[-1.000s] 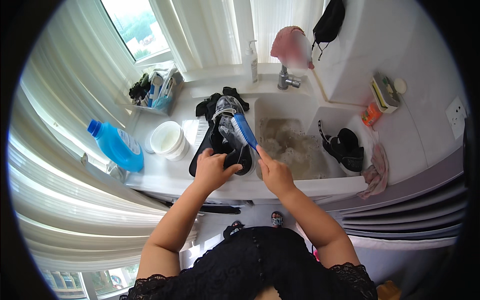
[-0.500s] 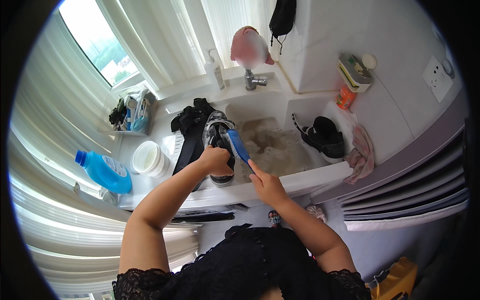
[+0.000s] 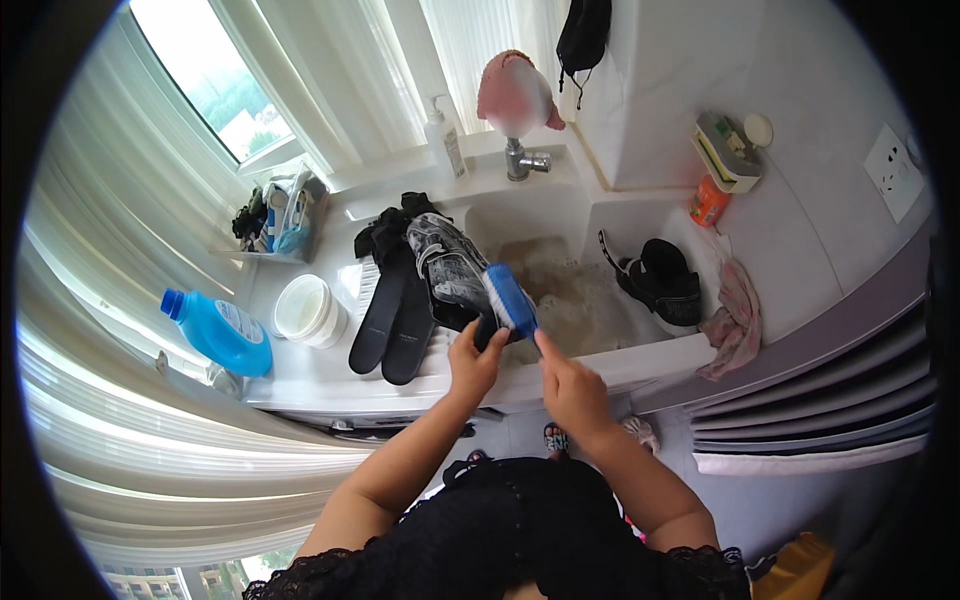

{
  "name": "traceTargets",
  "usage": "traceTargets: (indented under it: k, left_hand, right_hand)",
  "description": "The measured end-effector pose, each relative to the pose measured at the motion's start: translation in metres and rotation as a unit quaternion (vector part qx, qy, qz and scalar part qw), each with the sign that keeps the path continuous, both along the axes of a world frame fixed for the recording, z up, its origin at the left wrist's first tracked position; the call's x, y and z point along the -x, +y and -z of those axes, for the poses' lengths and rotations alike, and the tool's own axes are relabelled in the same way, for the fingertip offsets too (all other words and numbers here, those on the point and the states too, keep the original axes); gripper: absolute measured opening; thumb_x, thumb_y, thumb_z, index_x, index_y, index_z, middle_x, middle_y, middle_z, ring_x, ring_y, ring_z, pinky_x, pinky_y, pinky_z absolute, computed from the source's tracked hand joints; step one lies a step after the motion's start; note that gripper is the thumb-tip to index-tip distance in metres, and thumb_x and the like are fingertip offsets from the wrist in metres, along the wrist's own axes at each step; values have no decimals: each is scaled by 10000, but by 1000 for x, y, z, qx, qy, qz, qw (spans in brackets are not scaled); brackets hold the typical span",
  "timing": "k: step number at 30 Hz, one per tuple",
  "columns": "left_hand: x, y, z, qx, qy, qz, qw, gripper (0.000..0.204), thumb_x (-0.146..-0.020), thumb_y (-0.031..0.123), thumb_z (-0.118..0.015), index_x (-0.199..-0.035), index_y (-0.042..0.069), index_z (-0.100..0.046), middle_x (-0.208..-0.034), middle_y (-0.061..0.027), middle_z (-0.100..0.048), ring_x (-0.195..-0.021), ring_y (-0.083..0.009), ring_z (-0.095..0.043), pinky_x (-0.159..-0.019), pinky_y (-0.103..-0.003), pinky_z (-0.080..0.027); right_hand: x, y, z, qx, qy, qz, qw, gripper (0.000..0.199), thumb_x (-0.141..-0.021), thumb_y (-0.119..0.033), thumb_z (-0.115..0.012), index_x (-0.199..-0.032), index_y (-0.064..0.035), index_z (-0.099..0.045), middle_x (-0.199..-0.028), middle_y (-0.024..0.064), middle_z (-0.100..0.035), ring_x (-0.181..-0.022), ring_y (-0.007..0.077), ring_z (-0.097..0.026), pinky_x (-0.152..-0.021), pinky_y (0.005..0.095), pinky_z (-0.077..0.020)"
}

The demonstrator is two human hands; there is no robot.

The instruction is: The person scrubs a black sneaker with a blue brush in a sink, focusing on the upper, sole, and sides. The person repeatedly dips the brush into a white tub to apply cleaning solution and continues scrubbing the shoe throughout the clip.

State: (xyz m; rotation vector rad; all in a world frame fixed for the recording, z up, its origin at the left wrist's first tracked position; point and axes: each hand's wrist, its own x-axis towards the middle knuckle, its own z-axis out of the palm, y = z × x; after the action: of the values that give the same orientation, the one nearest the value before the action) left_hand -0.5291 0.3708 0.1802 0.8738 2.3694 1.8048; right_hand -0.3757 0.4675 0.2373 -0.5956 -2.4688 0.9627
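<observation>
At the left edge of the sink [image 3: 645, 353], our left hand [image 3: 473, 365] pinches the heel of the shoe [image 3: 449, 268]; our right hand [image 3: 576, 390] is curled round the brush [image 3: 510, 297], set against the shoe's side.

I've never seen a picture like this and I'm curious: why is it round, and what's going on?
There's no robot here, just a person's two bare hands. A wide camera worn on the person's head looks down, so the edges look round and bendy.

The left hand holds the heel end of a wet black shoe. The right hand grips a blue brush, held at the shoe's side.

On the white counter are two flat black insoles, a white tub and a blue bottle. The sink holds cloudy water, with another black shoe to its right.
</observation>
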Motion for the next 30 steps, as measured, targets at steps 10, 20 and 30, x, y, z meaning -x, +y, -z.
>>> traceTargets:
  k: [10, 20, 30]
  left_hand:
    - [-2, -10, 48, 54, -18, -34, 998, 329, -766, 228, -748, -931, -19, -609, -788, -176, -634, -719, -282, -590, -677, -360, -465]
    - [-8, -5, 8, -5, -71, -27, 997, 238, -819, 193, -712, -883, -3, -593, -717, -49, -623, -641, -110, -519, -593, -280, -435]
    - [-3, -3, 25, -33, -111, 3, 993, 280, -798, 195, -726, -917, -19, -591, -777, -160, -633, -698, -240, -592, -650, -329, -463]
  right_hand:
    - [-43, -6, 7, -39, -94, -10, 995, 393, -904, -177, -521, -1296, -144, -523, -723, 198, -634, -690, 377, -629, -616, 482, -490]
    - [1, -2, -6, -81, -155, 19, 984, 449, -906, -199, -524, -1351, -205, -466, -733, 178, -633, -652, 385, -618, -617, 488, -490]
    - [53, 24, -13, 3, -80, 10, 997, 397, -905, -193, -525, -1301, -170, -520, -752, 220, -625, -713, 422, -603, -627, 483, -473]
